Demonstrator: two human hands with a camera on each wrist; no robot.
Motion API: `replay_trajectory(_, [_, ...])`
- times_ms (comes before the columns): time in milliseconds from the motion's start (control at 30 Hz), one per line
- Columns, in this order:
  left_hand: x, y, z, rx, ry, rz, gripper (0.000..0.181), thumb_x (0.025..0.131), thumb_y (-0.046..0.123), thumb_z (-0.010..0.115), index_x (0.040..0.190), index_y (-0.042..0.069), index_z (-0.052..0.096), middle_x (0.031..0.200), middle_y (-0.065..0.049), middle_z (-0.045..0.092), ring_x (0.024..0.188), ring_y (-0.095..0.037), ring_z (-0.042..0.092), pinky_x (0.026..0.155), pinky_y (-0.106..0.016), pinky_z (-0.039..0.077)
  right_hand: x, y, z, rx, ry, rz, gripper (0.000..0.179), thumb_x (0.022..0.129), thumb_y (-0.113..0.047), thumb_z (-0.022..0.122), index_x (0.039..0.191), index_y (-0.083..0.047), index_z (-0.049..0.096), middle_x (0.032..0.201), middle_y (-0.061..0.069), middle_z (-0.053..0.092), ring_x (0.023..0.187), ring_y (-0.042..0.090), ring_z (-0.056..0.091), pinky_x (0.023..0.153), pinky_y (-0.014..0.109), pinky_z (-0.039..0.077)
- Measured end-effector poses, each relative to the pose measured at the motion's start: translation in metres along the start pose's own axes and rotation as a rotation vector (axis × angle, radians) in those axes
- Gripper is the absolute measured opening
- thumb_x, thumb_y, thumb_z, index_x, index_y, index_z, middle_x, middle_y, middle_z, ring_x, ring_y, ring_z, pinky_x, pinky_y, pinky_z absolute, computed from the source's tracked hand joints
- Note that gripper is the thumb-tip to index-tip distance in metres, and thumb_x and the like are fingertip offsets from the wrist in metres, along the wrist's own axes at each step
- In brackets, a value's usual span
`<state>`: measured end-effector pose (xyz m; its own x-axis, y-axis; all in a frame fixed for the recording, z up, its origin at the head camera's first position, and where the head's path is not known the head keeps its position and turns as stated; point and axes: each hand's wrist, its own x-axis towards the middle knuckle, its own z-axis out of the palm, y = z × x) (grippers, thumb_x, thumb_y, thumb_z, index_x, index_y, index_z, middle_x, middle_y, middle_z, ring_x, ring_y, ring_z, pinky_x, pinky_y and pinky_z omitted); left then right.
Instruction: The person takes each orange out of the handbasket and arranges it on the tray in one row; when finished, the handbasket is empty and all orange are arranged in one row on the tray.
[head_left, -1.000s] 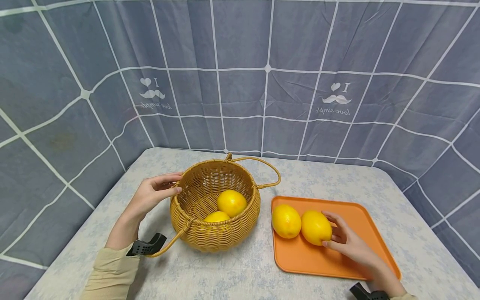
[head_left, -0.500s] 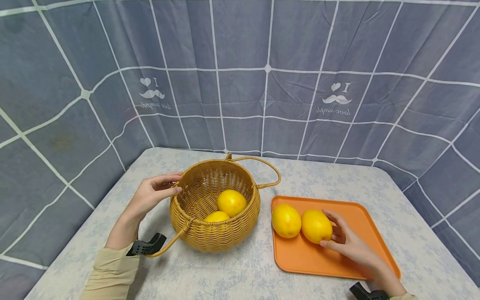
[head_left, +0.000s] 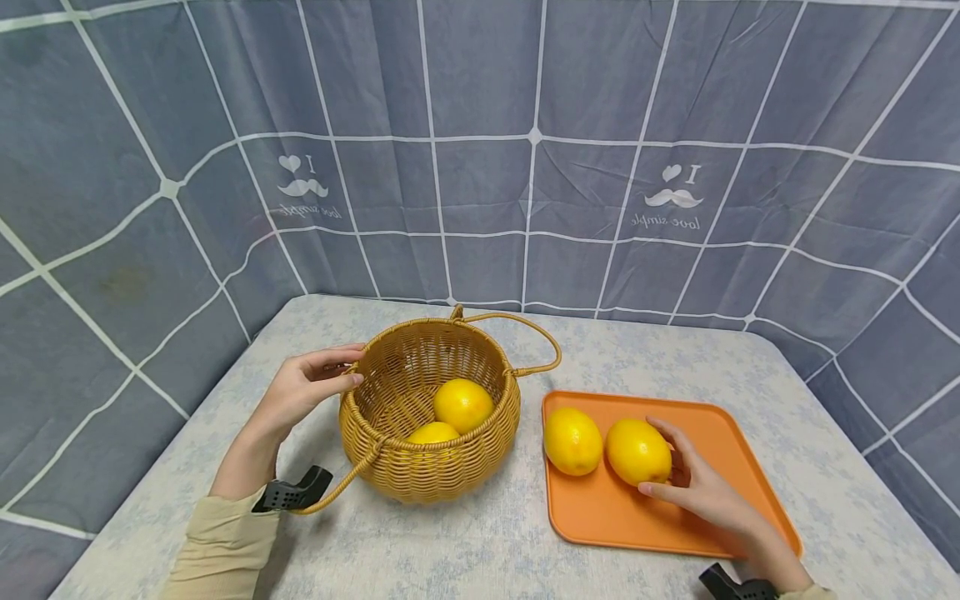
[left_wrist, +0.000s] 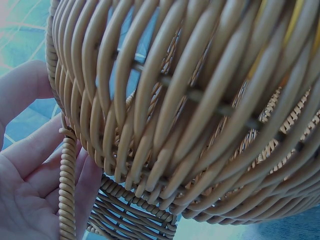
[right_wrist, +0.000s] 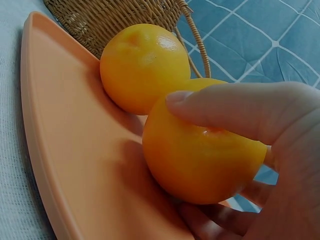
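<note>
At its left rim, a round wicker basket [head_left: 435,475] is held by my left hand [head_left: 303,387], thumb and fingers at the edge. In the left wrist view the thumb lies at the rim, and the fingers pass behind the looped handle [left_wrist: 67,190]. Inside the basket are two yellow lemons, one [head_left: 463,406] plainly visible, the other [head_left: 433,433] partly hidden by the front wall. My right hand [head_left: 697,483] grips a lemon [head_left: 637,451] low over the orange tray [head_left: 600,521], thumb on its near side, fingers round the far side. Another lemon [head_left: 573,442] sits just left of it.
The basket's second handle [head_left: 551,342] sticks out toward the back right, near the tray's corner. A pale patterned cloth [head_left: 420,550] covers the table. Behind and at both sides hangs a blue-grey curtain [head_left: 480,183] with white lines.
The lemon in my right hand has shifted slightly to the right and turned, opening a small gap from the lemon beside it. My left hand and the basket stay almost still.
</note>
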<state>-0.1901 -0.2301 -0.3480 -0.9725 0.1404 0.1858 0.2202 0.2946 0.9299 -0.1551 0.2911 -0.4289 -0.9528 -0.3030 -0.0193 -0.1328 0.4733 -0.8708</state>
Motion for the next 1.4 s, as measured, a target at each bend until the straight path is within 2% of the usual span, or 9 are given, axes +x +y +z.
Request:
replay_trajectory(233, [0.000,-0.001,0.000,-0.004,0.002,0.014,0.042,0.086,0.015,0.070,0.120,-0.007,0.059,0.132,-0.012,0.054,0.111,-0.008,0.054,0.089,-0.016,0.043,0.000,-0.001,0.001,-0.025,0.025,-0.010,0.085,0.081,-0.020,0.075,0.147,-0.014,0.021,0.143,0.018,0.028,0.117,0.033,0.046,0.084,0.018,0.046])
replay_trajectory(433, [0.000,-0.002,0.000,-0.006,0.000,0.010,0.042,0.086,0.015,0.070,0.120,-0.007,0.059,0.132,-0.011,0.055,0.111,-0.009,0.054,0.090,-0.017,0.043,0.002,0.000,0.005,-0.020,0.053,-0.055,0.082,0.082,-0.018,0.075,0.146,-0.012,0.024,0.140,0.020,0.031,0.114,0.033,0.049,0.082,0.020,0.049])
replay_trajectory(700, [0.000,-0.001,-0.001,0.006,-0.001,0.002,0.042,0.086,0.018,0.070,0.120,-0.004,0.060,0.132,-0.010,0.054,0.110,-0.005,0.054,0.089,-0.016,0.043,0.003,0.000,0.010,0.003,0.048,-0.068,0.083,0.082,-0.019,0.074,0.147,-0.013,0.022,0.143,0.019,0.029,0.113,0.015,0.050,0.085,0.017,0.046])
replay_trajectory(867, [0.001,-0.003,-0.001,0.006,-0.001,0.013,0.041,0.086,0.017,0.070,0.120,-0.005,0.061,0.131,-0.010,0.055,0.110,-0.005,0.055,0.089,-0.016,0.044,0.003,0.000,0.011,-0.003,0.043,-0.078,0.086,0.081,-0.019,0.075,0.147,-0.012,0.021,0.144,0.019,0.028,0.122,0.030,0.044,0.088,0.012,0.040])
replay_trajectory(933, [0.001,-0.003,-0.001,0.008,0.002,0.010,0.041,0.086,0.017,0.070,0.119,-0.004,0.061,0.131,-0.009,0.055,0.109,-0.004,0.055,0.089,-0.016,0.044,0.003,0.001,0.010,0.002,0.040,-0.080,0.088,0.081,-0.020,0.076,0.148,-0.012,0.020,0.146,0.018,0.026,0.125,0.024,0.042,0.089,0.011,0.038])
replay_trajectory(1067, [0.000,-0.003,-0.001,0.012,0.005,0.000,0.041,0.086,0.018,0.070,0.120,-0.004,0.061,0.132,-0.009,0.055,0.109,-0.003,0.055,0.089,-0.016,0.043,0.004,0.004,0.009,0.013,0.038,-0.101,0.090,0.080,-0.019,0.077,0.148,-0.013,0.019,0.148,0.016,0.023,0.119,-0.005,0.039,0.090,0.010,0.037])
replay_trajectory(1167, [0.000,-0.002,-0.001,0.011,0.002,-0.002,0.041,0.086,0.018,0.070,0.120,-0.004,0.061,0.132,-0.009,0.055,0.109,-0.004,0.055,0.089,-0.016,0.043,0.004,0.004,0.009,0.013,0.044,-0.116,0.091,0.079,-0.018,0.078,0.148,-0.013,0.019,0.149,0.016,0.023,0.116,-0.012,0.038,0.090,0.009,0.036])
replay_trajectory(1267, [0.000,-0.001,-0.001,0.010,-0.002,0.003,0.041,0.087,0.017,0.070,0.121,-0.004,0.060,0.132,-0.010,0.054,0.110,-0.006,0.055,0.089,-0.016,0.043,0.004,0.004,0.009,0.000,0.049,-0.123,0.092,0.078,-0.017,0.078,0.148,-0.012,0.019,0.149,0.017,0.023,0.120,-0.002,0.041,0.090,0.010,0.037])
replay_trajectory(1400, [0.000,-0.001,-0.001,0.010,-0.003,0.015,0.040,0.087,0.016,0.069,0.121,-0.004,0.061,0.132,-0.011,0.054,0.109,-0.008,0.055,0.088,-0.016,0.044,0.004,0.000,0.005,-0.025,0.053,-0.126,0.090,0.079,-0.015,0.077,0.148,-0.011,0.018,0.149,0.019,0.023,0.126,0.029,0.039,0.091,0.020,0.043])
